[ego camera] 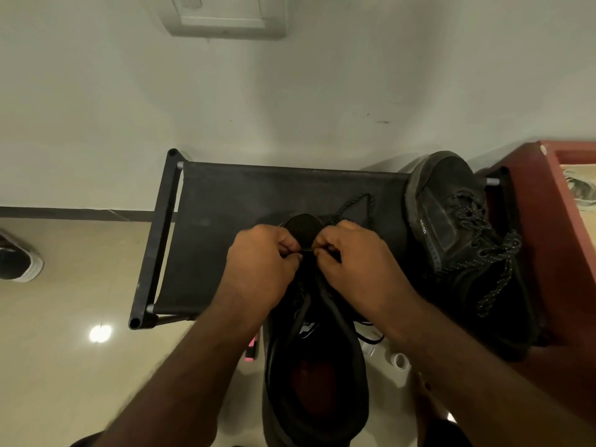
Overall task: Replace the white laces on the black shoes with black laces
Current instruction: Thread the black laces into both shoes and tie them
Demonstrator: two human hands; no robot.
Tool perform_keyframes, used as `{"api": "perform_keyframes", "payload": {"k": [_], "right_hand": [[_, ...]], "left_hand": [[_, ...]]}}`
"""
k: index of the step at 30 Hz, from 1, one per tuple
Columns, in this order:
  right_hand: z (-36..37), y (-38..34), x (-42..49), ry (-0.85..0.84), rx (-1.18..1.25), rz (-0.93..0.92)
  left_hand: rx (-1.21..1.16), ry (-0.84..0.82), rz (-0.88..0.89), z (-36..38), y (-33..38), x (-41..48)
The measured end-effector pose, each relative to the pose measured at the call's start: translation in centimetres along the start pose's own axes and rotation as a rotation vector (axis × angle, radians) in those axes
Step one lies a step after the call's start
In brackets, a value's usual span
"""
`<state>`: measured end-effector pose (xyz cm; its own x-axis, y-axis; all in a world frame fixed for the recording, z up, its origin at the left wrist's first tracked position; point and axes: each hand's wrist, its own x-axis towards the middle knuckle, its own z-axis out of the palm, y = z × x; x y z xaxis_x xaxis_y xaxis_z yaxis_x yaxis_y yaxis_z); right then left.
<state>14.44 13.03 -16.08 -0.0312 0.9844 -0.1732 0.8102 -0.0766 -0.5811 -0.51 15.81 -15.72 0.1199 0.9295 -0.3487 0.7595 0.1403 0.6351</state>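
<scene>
At rack (pixel 225 195) front edge: left hand (pixel 261 259), right hand (pixel 351 262) together, pinching black lace (pixel 350 204) over shoe (pixel 350 350).

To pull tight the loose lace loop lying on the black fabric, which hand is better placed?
Probably the right hand: the black lace loops out just beyond its knuckles, toward the second shoe. The left hand pinches at the near shoe's other side.

Your left hand (pixel 261 256) and right hand (pixel 351 262) hide the near shoe's (pixel 316 366) front eyelets and most of the black lace (pixel 372 209) they pinch. Its heel runs off the bottom edge. The sneaker (pixel 16 259) at left and the wall socket plate (pixel 222 17) above are cropped.
</scene>
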Motion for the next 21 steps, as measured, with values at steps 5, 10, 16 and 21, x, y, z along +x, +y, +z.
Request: {"api": "perform_keyframes", "payload": {"k": [5,10,16,21], "right_hand": [[0.0,-0.1,-0.1,0.011,0.031,0.020],[-0.2,-0.3,-0.1,-0.022,0.011,0.011],[-0.8,-0.3,0.3,-0.059,0.006,0.001],[-0.9,-0.7,0.5,-0.079,-0.076,0.011]], "left_hand": [[-0.042,0.021,-0.067,0.0,0.3,-0.3],[0.048,0.023,-0.072,0.4,0.3,-0.7],[0.038,0.090,-0.055,0.5,0.0,-0.5],[0.045,0.093,-0.022,0.5,-0.2,-0.2]]}}
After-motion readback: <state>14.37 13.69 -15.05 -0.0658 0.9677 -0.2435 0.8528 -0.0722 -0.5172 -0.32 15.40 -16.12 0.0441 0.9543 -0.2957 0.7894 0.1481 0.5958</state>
